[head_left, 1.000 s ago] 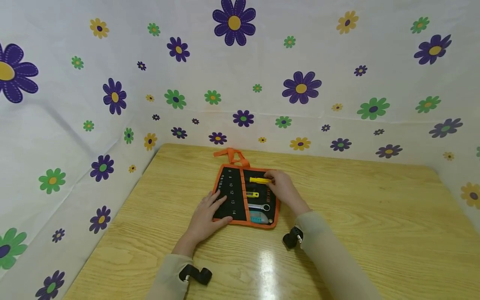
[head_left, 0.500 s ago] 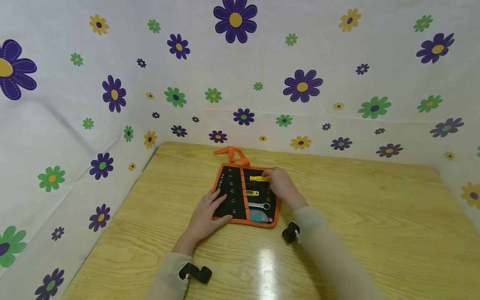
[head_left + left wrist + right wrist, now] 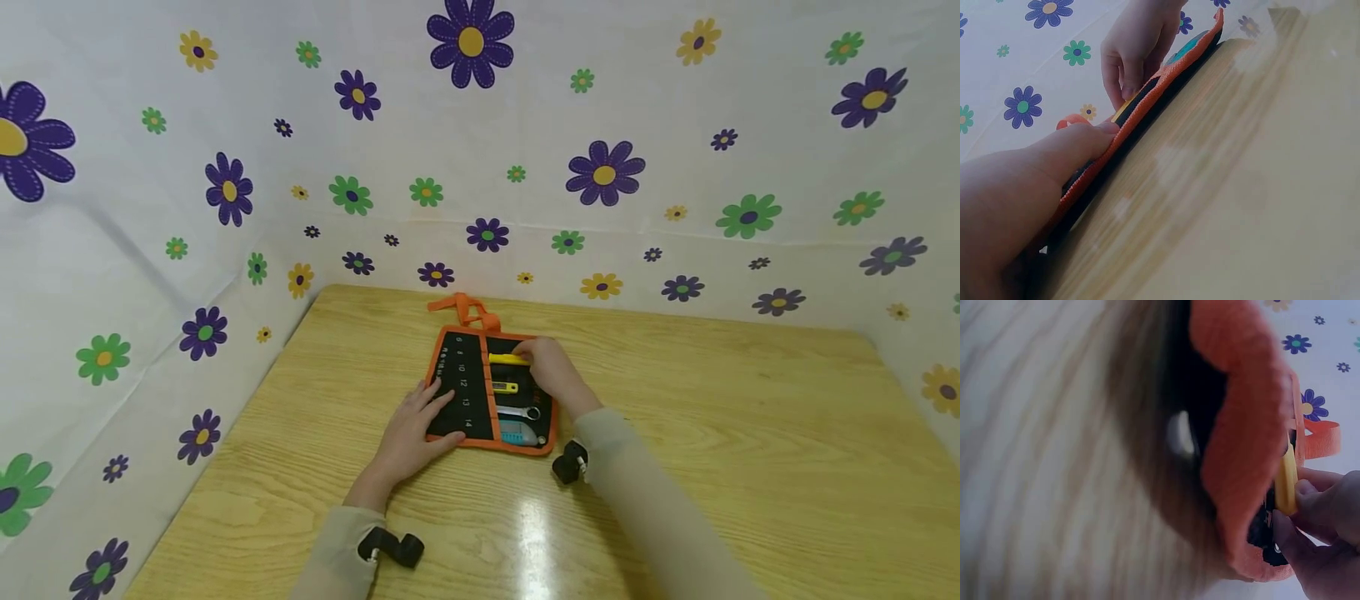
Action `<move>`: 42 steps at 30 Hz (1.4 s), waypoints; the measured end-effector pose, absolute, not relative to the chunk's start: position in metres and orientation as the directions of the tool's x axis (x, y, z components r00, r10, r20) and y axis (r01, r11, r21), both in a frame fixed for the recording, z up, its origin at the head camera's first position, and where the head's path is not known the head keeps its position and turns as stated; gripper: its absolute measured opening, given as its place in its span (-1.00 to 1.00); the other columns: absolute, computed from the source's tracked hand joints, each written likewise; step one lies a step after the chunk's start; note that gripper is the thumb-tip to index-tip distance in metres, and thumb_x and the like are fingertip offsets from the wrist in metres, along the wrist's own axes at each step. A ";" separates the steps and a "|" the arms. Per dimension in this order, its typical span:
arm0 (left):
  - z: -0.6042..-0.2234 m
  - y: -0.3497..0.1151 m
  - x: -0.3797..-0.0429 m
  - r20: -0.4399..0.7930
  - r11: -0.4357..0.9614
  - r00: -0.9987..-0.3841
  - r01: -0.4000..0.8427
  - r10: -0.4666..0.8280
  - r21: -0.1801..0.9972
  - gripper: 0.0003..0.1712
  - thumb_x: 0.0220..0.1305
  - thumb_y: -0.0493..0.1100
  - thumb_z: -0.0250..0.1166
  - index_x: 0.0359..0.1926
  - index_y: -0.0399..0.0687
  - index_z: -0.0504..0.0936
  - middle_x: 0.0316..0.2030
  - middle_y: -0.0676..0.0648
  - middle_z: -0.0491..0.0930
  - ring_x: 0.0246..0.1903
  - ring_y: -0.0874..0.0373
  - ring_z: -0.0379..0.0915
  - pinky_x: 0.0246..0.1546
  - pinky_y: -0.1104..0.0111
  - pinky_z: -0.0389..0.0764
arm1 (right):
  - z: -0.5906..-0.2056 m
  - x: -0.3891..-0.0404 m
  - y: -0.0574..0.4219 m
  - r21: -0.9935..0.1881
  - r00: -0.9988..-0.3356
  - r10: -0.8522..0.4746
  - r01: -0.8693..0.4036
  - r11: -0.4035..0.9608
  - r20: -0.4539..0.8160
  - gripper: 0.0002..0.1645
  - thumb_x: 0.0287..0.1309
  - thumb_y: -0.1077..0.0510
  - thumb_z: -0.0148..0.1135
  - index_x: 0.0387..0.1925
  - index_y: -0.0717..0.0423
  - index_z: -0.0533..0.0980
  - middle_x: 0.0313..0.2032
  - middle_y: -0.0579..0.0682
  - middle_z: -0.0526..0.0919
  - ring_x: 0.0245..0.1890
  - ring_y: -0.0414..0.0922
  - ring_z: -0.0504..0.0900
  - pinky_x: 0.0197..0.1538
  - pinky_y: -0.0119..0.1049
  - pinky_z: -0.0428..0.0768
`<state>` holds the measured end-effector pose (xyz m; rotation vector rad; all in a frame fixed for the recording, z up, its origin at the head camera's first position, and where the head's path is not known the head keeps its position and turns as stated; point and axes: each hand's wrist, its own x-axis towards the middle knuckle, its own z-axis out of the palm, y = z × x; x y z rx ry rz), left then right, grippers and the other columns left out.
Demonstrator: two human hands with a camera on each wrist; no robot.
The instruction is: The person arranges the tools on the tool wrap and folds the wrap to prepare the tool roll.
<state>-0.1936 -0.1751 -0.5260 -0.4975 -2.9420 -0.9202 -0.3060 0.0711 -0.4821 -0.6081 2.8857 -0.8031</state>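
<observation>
A black tool roll (image 3: 461, 400) with orange edging lies unfolded on the wooden table. My left hand (image 3: 411, 429) rests on its left part, fingers spread, with the thumb along the near orange edge. At the upper right pocket, my right hand (image 3: 552, 367) pinches a yellow tool (image 3: 507, 359) whose kind I cannot tell; its left end meets the orange pocket band. In the right wrist view, thumb and fingers grip the yellow tool (image 3: 1286, 481) near its end. Below it sit a small yellow tool with a dark window (image 3: 505, 387), a ring-ended wrench (image 3: 519, 412) and a teal-and-grey tool (image 3: 517, 432).
Orange tie straps (image 3: 465, 310) lie beyond the roll's far edge. The wooden table (image 3: 712, 417) extends on both sides. A white flowered cloth (image 3: 525, 125) hangs behind it and at the left. Each wrist carries a small black camera.
My right hand has moved left with the yellow tool, whose left end has come from just right of the orange pocket band up to it. My left hand stays in place.
</observation>
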 end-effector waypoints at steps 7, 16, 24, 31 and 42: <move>-0.526 -0.176 -0.193 0.128 0.775 -0.950 0.306 0.284 0.552 -0.13 0.17 0.35 0.23 0.41 0.08 0.29 0.45 -0.07 0.05 0.45 -0.04 -0.24 0.36 -0.05 -0.06 | -0.480 -0.306 0.066 -0.517 -0.915 -0.401 -0.362 0.776 0.041 -0.69 0.33 0.40 0.01 -0.03 0.28 0.62 -0.06 0.15 0.66 -0.01 0.06 0.59 0.03 -0.13 0.57; -0.528 -0.174 -0.194 0.130 0.779 -0.949 0.310 0.287 0.546 -0.13 0.17 0.36 0.22 0.40 0.08 0.30 0.44 -0.08 0.05 0.45 -0.05 -0.23 0.36 -0.06 -0.04 | -0.483 -0.300 0.081 -0.574 -0.931 -0.353 -0.337 0.746 0.089 -0.76 0.20 0.37 0.22 -0.07 0.32 0.57 -0.15 0.19 0.61 -0.14 0.07 0.57 -0.07 -0.09 0.58; -0.526 -0.173 -0.193 0.115 0.776 -0.952 0.299 0.285 0.556 -0.13 0.17 0.34 0.23 0.41 0.08 0.29 0.45 -0.08 0.04 0.45 -0.04 -0.24 0.37 -0.04 -0.07 | -0.483 -0.301 0.082 -0.561 -0.940 -0.325 -0.325 0.762 0.103 -0.86 0.20 0.38 0.21 -0.20 0.28 0.62 -0.22 0.15 0.67 -0.20 0.04 0.61 -0.09 -0.11 0.59; -0.525 -0.174 -0.192 0.137 0.775 -0.949 0.311 0.283 0.551 -0.14 0.16 0.32 0.26 0.40 0.07 0.31 0.44 -0.10 0.07 0.44 -0.07 -0.20 0.35 -0.07 -0.03 | -0.478 -0.300 0.079 -0.538 -0.933 -0.348 -0.341 0.771 0.091 -0.84 0.21 0.38 0.21 -0.18 0.28 0.62 -0.20 0.16 0.66 -0.20 0.04 0.62 -0.11 -0.13 0.60; -0.526 -0.174 -0.193 0.119 0.778 -0.950 0.305 0.289 0.549 -0.13 0.17 0.33 0.24 0.41 0.09 0.28 0.45 -0.07 0.03 0.45 -0.03 -0.25 0.38 -0.02 -0.07 | -0.484 -0.299 0.079 -0.519 -0.918 -0.377 -0.382 0.765 0.122 -0.79 0.17 0.38 0.25 -0.15 0.21 0.64 -0.22 0.13 0.64 -0.19 0.04 0.60 -0.11 -0.14 0.61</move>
